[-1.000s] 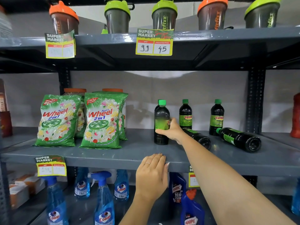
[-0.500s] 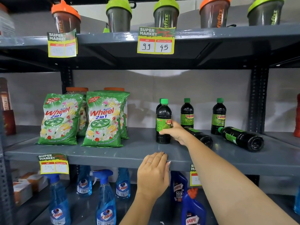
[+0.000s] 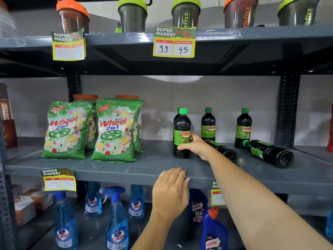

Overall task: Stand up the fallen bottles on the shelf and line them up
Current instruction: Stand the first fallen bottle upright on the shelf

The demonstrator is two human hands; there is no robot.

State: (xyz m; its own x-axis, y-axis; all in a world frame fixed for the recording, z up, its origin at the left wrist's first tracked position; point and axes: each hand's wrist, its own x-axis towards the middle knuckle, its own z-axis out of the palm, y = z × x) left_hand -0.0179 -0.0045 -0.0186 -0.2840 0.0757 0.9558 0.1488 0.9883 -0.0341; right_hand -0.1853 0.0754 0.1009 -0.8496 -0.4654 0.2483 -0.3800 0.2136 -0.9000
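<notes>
Dark bottles with green caps and green labels stand on the grey middle shelf (image 3: 126, 168). My right hand (image 3: 196, 147) grips the lower part of the front upright bottle (image 3: 182, 127), which stands near the shelf's middle. Another upright bottle is half hidden right behind it. Two more upright bottles (image 3: 208, 125) (image 3: 243, 127) stand further back. One fallen bottle (image 3: 225, 151) lies on its side behind my right wrist, partly hidden. A second fallen bottle (image 3: 268, 153) lies to the right, base toward me. My left hand (image 3: 171, 188) rests flat on the shelf's front edge.
Green detergent bags (image 3: 113, 130) stand on the shelf's left half. Shaker cups line the top shelf (image 3: 252, 33). Blue spray bottles (image 3: 117, 219) and toilet cleaner bottles (image 3: 213, 231) fill the shelf below. A dark upright post (image 3: 288, 109) bounds the shelf at the right.
The upright bottle in my right hand has turned, so its label now faces front. My right hand has slid lower on it. My left hand stays on the shelf edge.
</notes>
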